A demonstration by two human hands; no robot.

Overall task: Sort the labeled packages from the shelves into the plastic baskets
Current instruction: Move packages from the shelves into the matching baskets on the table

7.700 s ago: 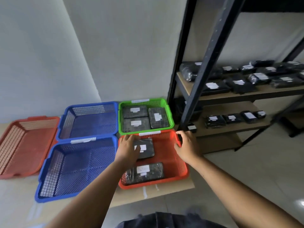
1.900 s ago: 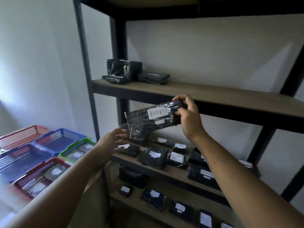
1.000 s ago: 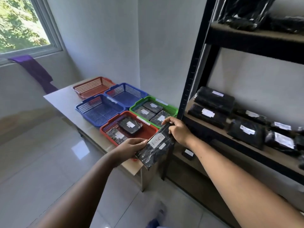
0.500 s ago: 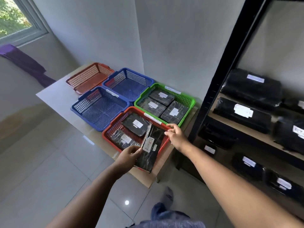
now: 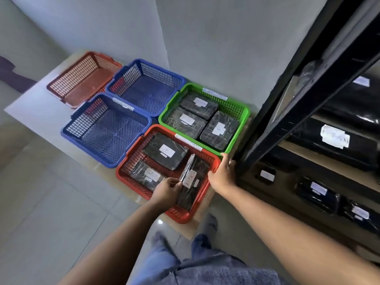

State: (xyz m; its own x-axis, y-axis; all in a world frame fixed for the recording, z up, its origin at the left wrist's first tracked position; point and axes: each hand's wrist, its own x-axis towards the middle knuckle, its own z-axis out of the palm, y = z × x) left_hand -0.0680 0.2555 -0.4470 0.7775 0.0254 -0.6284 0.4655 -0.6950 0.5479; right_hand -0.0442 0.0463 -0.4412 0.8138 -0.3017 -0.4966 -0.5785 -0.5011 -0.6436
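Lowered since the frame before, the package (image 5: 190, 187) sat in the red basket's (image 5: 181, 218) right side, its near edge pinched by the left hand (image 5: 166, 189), its handwritten label unreadable. The right hand (image 5: 222, 173), having let go, rested with relaxed fingers on that basket's right rim, just short of the green basket (image 5: 246, 115).

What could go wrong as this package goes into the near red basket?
1. The package, pinched by the left hand, lies tilted with its near end by the front wall of the near red basket; released so, it might slide over the rim.
2. That basket's near corner sits close to the table edge; a push from the right hand on its rim could shift it off.
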